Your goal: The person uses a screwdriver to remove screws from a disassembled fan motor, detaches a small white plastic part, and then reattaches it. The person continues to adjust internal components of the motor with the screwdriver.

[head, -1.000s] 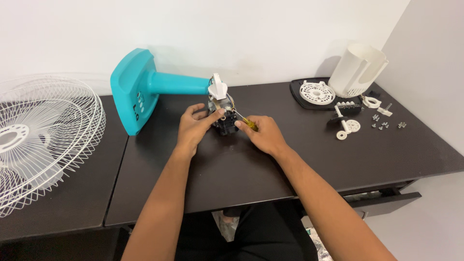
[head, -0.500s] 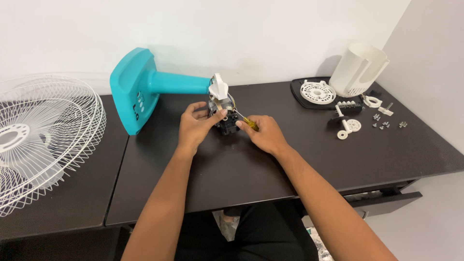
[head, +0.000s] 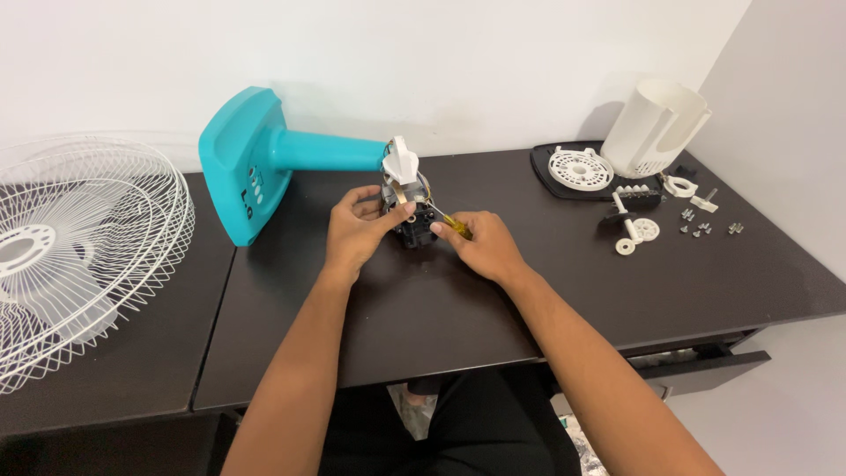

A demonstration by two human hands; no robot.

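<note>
Left hand grips the fan motor; right hand pinches, seemingly, a screwdriver.

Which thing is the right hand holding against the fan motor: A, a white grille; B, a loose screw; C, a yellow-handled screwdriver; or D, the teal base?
C: the right hand grips a yellow-handled screwdriver whose tip points into the fan motor, which the left hand steadies.

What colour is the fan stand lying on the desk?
Teal; the fan stand shows clearly in the head view.
</note>
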